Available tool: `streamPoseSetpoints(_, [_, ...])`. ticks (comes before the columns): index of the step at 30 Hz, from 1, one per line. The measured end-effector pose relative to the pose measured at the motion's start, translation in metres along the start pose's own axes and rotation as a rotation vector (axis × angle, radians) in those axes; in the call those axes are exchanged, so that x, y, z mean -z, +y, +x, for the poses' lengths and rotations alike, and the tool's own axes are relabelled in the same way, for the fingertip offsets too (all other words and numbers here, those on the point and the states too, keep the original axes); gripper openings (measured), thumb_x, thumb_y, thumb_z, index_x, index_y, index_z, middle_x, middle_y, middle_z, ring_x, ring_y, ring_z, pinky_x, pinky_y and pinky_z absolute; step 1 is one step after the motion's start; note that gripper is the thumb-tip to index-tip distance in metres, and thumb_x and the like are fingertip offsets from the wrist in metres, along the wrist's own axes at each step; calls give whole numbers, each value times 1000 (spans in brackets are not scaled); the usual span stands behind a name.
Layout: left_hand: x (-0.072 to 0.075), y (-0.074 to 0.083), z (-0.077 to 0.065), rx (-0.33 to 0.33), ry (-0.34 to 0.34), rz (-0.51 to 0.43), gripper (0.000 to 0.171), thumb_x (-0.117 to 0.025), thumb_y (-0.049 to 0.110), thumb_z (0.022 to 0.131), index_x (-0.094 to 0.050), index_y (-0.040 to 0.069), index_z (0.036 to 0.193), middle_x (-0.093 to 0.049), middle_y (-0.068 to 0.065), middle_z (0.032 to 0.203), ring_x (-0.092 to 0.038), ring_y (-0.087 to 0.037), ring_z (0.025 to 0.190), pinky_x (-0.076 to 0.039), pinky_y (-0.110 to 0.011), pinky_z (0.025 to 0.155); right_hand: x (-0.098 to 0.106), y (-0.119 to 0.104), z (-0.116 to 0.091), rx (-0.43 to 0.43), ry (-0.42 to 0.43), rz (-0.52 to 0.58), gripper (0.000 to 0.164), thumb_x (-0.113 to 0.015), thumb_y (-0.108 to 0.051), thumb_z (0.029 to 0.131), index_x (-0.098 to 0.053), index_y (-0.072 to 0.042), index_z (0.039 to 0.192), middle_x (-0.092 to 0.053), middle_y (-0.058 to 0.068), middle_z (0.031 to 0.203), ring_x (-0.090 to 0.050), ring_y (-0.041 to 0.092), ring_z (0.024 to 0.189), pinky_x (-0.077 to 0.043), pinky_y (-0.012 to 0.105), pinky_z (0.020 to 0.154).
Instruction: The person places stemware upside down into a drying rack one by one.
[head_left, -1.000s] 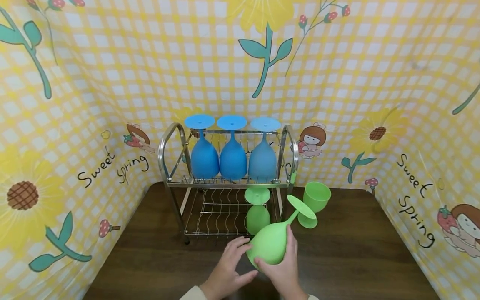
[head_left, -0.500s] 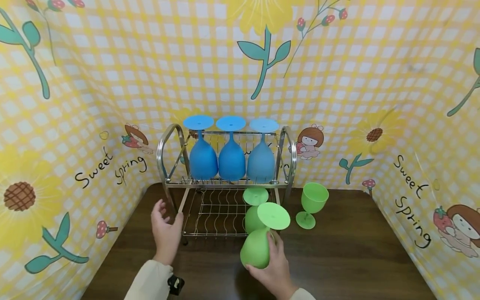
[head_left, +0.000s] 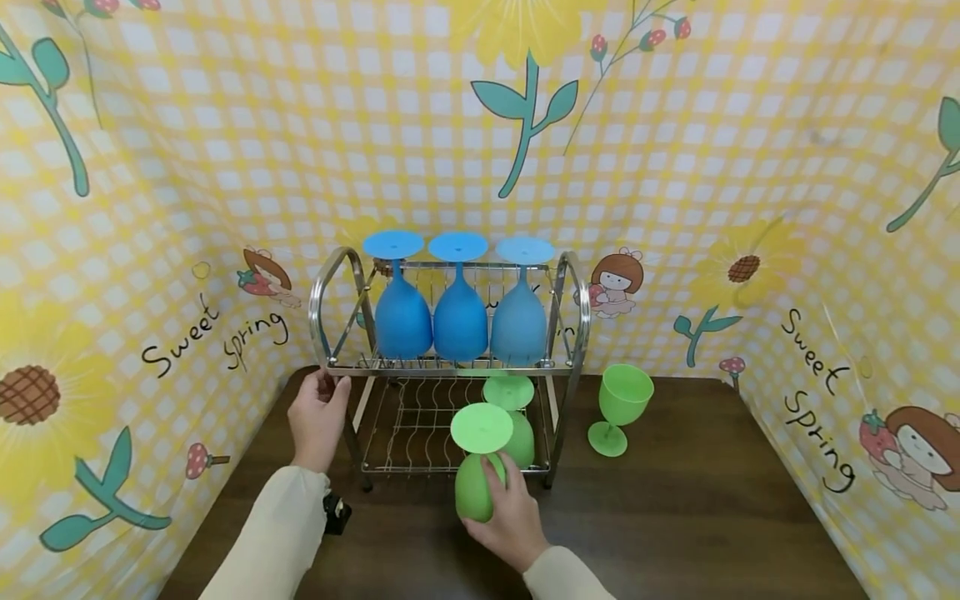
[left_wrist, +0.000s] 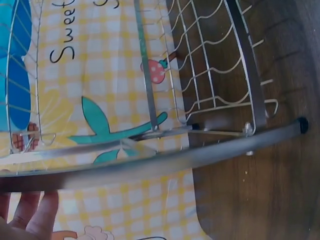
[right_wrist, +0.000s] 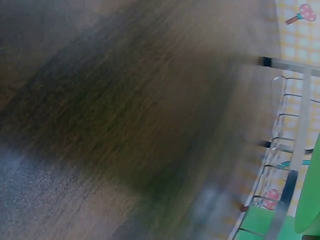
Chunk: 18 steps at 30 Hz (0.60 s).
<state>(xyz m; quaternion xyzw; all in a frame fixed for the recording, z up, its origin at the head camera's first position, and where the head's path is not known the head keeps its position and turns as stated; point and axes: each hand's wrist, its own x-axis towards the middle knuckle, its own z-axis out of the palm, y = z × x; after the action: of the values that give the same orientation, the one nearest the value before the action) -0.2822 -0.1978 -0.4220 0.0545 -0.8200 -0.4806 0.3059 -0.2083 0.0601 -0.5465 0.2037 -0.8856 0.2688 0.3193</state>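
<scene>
My right hand [head_left: 513,517] holds a green goblet [head_left: 472,492] by its bowl, upside down with the base uppermost, in front of the metal rack [head_left: 450,372]. In the right wrist view only a green edge [right_wrist: 311,200] of a goblet shows at the far right. My left hand [head_left: 318,421] grips the rack's left post below the upper shelf; in the left wrist view its fingers [left_wrist: 42,215] touch the metal tube [left_wrist: 150,167]. Another green goblet [head_left: 522,437] stands inverted on the lower shelf, partly behind the held one.
Three blue goblets [head_left: 460,321] stand inverted in a row on the upper shelf, the right one paler. A green goblet [head_left: 625,400] stands upright on the dark wooden table [head_left: 675,500], right of the rack. A checked cloth [head_left: 675,167] hangs around the back and sides.
The left hand has left the goblet and moved to the rack's left post. The right hand has carried the goblet left, its base turning from leaning right to facing up.
</scene>
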Motion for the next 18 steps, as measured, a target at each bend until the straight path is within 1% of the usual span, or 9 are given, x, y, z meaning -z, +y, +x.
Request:
streamPoseSetpoints(3, [3,1,1,2,23,28,27,-69,15,89,-62,-4,107,-65,-21,96,-64,-23,82,-37,-9,63,-6,1,2,2,-24,-17,88,-91,-31,55,-53,-5,130,-44,20,132,-57,37,106,-55,44,55])
streamPoseSetpoints(5, [5,0,0,13,30,40,29,-72,13,86,-63,-6,106,-66,-23,97,-66,-32,85,-37,-8,62,-10,0,4,0,-37,-24,89,-91,-32,55,-52,-7,131,-44,20,132,-57,36,107,-54,44,55])
streamPoseSetpoints(6, [5,-1,-1,23,35,43,29,-73,12,85,-63,-6,107,-66,-23,97,-66,-27,83,-38,-8,62,-12,-1,5,-5,-47,-25,90,-90,-32,55,-51,-7,132,-44,19,132,-57,36,107,-54,43,55])
streamPoseSetpoints(8, [5,-3,-3,48,44,20,31,-74,11,84,-64,-6,108,-67,-23,99,-65,-13,76,-38,-6,61,-14,-3,7,-15,-63,-21,92,-90,-32,55,-49,-8,134,-44,19,133,-57,36,108,-54,43,55])
streamPoseSetpoints(10, [5,-5,-5,68,55,-4,31,-74,11,84,-64,-5,108,-67,-23,99,-58,2,70,-38,-4,60,-15,-6,11,-20,-76,-8,93,-89,-32,56,-48,-7,135,-44,20,133,-57,37,107,-54,44,54])
streamPoseSetpoints(12, [4,-6,-6,71,67,-29,30,-73,10,84,-64,-5,108,-67,-23,98,-49,14,66,-39,-4,59,-14,-8,17,-8,-85,2,91,-89,-31,57,-48,-6,135,-44,21,132,-57,38,106,-54,45,55])
streamPoseSetpoints(14, [4,-8,-7,66,77,-48,28,-73,8,84,-64,-5,107,-66,-23,97,-46,18,63,-39,-5,58,-13,-7,24,11,-96,-6,91,-89,-30,58,-48,-6,135,-45,22,132,-57,38,106,-54,45,56])
streamPoseSetpoints(18, [4,-8,-8,65,90,-54,26,-73,6,83,-65,-4,106,-67,-23,95,-46,18,61,-40,-6,56,-11,-3,38,24,-140,-29,92,-88,-29,61,-45,-9,139,-44,21,133,-55,36,110,-55,43,57])
